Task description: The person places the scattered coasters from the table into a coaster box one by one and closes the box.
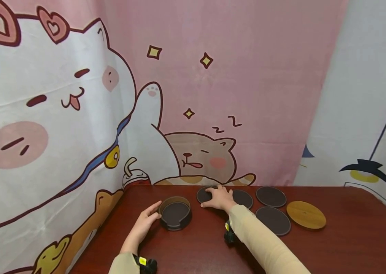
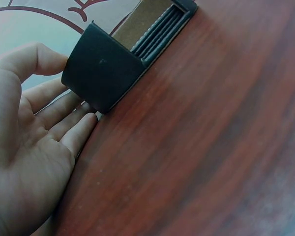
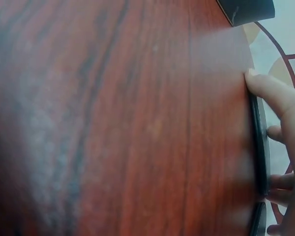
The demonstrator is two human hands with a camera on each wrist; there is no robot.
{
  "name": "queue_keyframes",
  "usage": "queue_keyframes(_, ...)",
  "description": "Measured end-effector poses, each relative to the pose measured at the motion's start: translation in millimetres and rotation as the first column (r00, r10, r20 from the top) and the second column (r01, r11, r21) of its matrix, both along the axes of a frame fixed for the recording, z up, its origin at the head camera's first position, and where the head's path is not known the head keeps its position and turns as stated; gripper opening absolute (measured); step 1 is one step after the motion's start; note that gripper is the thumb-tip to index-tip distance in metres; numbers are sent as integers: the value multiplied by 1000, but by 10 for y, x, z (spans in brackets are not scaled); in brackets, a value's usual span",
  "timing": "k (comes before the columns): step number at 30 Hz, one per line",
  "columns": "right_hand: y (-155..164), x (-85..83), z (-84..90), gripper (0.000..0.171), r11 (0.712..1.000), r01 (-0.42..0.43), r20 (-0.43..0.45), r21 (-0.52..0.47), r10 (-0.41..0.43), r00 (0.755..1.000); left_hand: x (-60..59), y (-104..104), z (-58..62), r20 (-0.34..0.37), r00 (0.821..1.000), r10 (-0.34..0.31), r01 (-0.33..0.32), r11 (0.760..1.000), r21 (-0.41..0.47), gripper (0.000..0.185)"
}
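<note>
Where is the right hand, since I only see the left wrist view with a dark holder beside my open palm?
Observer: The right hand rests on a dark round leather coaster lying flat on the reddish-brown wooden table, near the far edge.
Operator: Are there more loose coasters?
Observer: Yes. Three more dark round coasters lie to the right of that hand, for example one nearer the front, and a round light wooden disc lies furthest right.
Operator: Is the holder empty?
Observer: No. The head view shows a dark coaster lying inside the dark round holder, with the left hand touching the holder's left side, fingers straight.
</note>
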State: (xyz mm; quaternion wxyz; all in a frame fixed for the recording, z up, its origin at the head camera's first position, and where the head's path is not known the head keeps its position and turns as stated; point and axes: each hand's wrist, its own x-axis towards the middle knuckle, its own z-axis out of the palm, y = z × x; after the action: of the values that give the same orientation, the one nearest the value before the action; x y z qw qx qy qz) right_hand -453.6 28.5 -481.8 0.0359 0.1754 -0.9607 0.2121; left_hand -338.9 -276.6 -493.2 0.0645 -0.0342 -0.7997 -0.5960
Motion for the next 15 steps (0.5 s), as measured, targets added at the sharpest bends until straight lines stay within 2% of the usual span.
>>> queue_keyframes(6, 73, -18, 2, 83, 1000, -4, -62, -2, 4, 998, -1, 4, 3, -6, 1000, -10, 10, 1000, 3, 58)
queue_keyframes(15, 272, 60, 157, 78, 995, -97, -93, -39, 93, 991, 4, -19, -18, 2, 1000, -17, 17, 1000, 10, 59)
